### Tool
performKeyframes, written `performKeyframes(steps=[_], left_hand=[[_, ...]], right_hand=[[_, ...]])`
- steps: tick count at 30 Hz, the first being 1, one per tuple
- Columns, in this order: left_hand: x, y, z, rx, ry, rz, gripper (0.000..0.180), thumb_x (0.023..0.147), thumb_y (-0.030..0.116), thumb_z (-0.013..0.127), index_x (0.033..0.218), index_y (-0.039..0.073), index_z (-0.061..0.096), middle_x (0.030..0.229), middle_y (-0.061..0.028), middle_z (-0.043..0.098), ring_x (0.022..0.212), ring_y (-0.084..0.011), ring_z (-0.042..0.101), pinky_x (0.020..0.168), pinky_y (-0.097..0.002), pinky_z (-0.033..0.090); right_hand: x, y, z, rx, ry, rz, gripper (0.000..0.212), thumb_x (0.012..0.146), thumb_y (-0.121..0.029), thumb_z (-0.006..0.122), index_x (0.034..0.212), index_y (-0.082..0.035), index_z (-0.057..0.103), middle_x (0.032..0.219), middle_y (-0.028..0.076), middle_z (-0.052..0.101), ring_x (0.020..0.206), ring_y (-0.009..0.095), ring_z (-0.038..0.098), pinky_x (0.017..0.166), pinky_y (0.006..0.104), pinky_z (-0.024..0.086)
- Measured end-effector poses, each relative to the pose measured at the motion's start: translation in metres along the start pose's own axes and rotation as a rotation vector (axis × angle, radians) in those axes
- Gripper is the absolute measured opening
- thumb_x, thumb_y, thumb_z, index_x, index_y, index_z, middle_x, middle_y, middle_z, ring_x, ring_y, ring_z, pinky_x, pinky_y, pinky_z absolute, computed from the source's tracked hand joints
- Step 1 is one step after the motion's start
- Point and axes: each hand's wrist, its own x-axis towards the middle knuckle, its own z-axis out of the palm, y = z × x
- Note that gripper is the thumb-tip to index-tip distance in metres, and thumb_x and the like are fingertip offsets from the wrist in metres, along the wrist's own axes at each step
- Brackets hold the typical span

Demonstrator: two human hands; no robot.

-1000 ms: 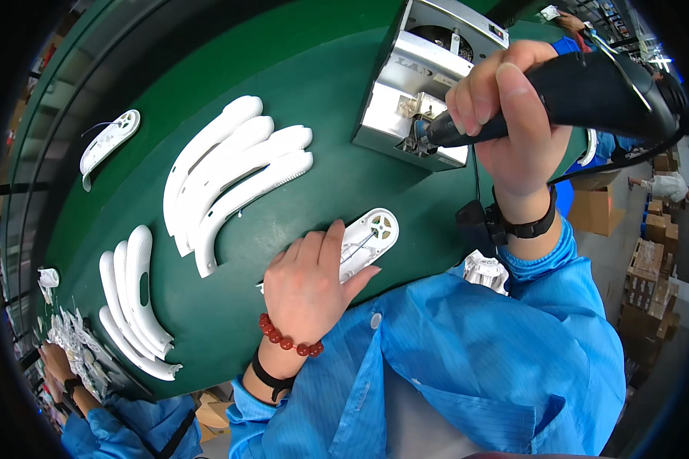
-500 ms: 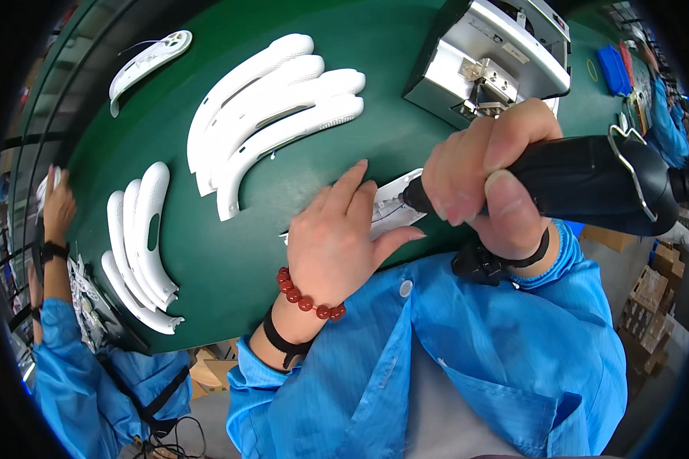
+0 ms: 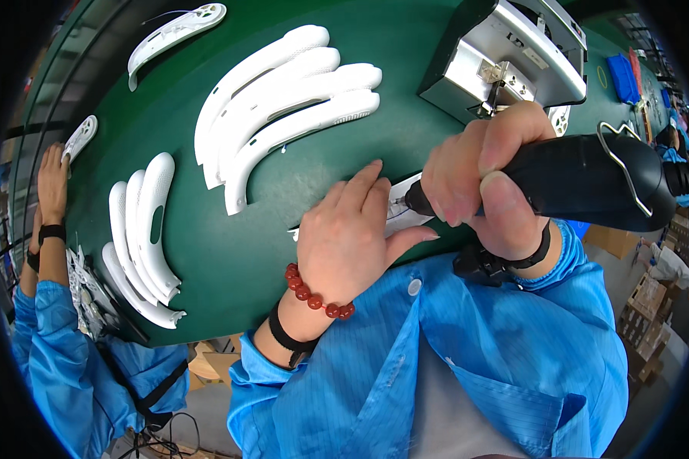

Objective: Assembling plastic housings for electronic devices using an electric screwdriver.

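My right hand is wrapped round a black electric screwdriver with a wire hanging loop. The tool lies nearly level, its tip pointing left at the inside of a white curved plastic shell near the table's front edge. Whether the tip sits on a screw is too small to tell. My left hand lies over that shell, fingers stretched out and thumb spread towards me, covering most of the shell's left part. A sliver of the shell shows left of the hand.
Beyond my left hand lie several white curved shells side by side. More shells lie left, and one lies far left. A silver-and-black machine stands beyond my right hand; a blue bin is farther right. A co-worker's hand is at the left edge.
The view has shifted slightly, moving the table items in the picture. Both my hands keep about the same pose. At the far left, the co-worker's hand has shifted, and a white part shows beside it.
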Motion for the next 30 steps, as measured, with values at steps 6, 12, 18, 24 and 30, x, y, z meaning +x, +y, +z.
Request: performKeyframes(steps=[6, 12, 18, 24, 30], left_hand=[[0.0, 0.003, 0.001, -0.029, -0.015, -0.054, 0.059, 0.063, 0.046, 0.08, 0.097, -0.001, 0.066, 0.113, -0.0134, 0.065, 0.092, -0.0315, 0.066, 0.074, -0.0392, 0.055], [-0.002, 0.0, 0.001, 0.001, -0.02, -0.017, 0.058, 0.067, 0.048, 0.076, 0.094, -0.002, 0.064, 0.112, -0.0178, 0.064, 0.088, -0.0288, 0.065, 0.069, -0.0363, 0.054], [0.001, 0.006, -0.006, -0.019, -0.032, -0.039, 0.055, 0.065, 0.042, 0.077, 0.099, 0.0, 0.064, 0.115, -0.0154, 0.063, 0.089, -0.0287, 0.064, 0.071, -0.0367, 0.054], [0.004, 0.006, -0.033, 0.043, -0.356, 0.081, 0.06, 0.07, 0.038, 0.076, 0.114, 0.001, 0.058, 0.095, -0.0119, 0.061, 0.082, -0.028, 0.064, 0.07, -0.0373, 0.052], [0.056, -0.006, -0.133, 0.243, -0.326, 0.055, 0.059, 0.07, 0.031, 0.079, 0.118, 0.003, 0.058, 0.095, -0.0146, 0.061, 0.089, -0.0332, 0.063, 0.073, -0.04, 0.051]], right_hand=[[0.0, -0.002, 0.0, 0.0, -0.027, 0.005, 0.026, 0.092, -0.024, 0.062, 0.097, -0.009, 0.042, 0.065, 0.004, 0.049, 0.053, 0.014, 0.05, 0.052, 0.0308, 0.042], [0.002, -0.011, 0.001, -0.325, -0.158, 0.105, 0.026, 0.091, -0.017, 0.064, 0.092, -0.007, 0.041, 0.065, 0.006, 0.052, 0.054, 0.013, 0.05, 0.053, 0.0306, 0.045], [0.002, 0.0, 0.001, -0.235, -0.247, -0.078, 0.023, 0.089, -0.01, 0.063, 0.094, -0.004, 0.041, 0.067, 0.008, 0.054, 0.054, 0.013, 0.05, 0.052, 0.0291, 0.045], [0.006, -0.004, -0.006, 0.168, -0.142, -0.153, 0.023, 0.089, -0.017, 0.064, 0.095, -0.009, 0.043, 0.063, 0.002, 0.052, 0.05, 0.013, 0.051, 0.049, 0.0274, 0.043], [0.013, 0.008, -0.05, 0.391, 0.107, -0.14, 0.017, 0.091, -0.015, 0.056, 0.093, -0.004, 0.043, 0.059, 0.006, 0.047, 0.047, 0.015, 0.047, 0.047, 0.0307, 0.043]])
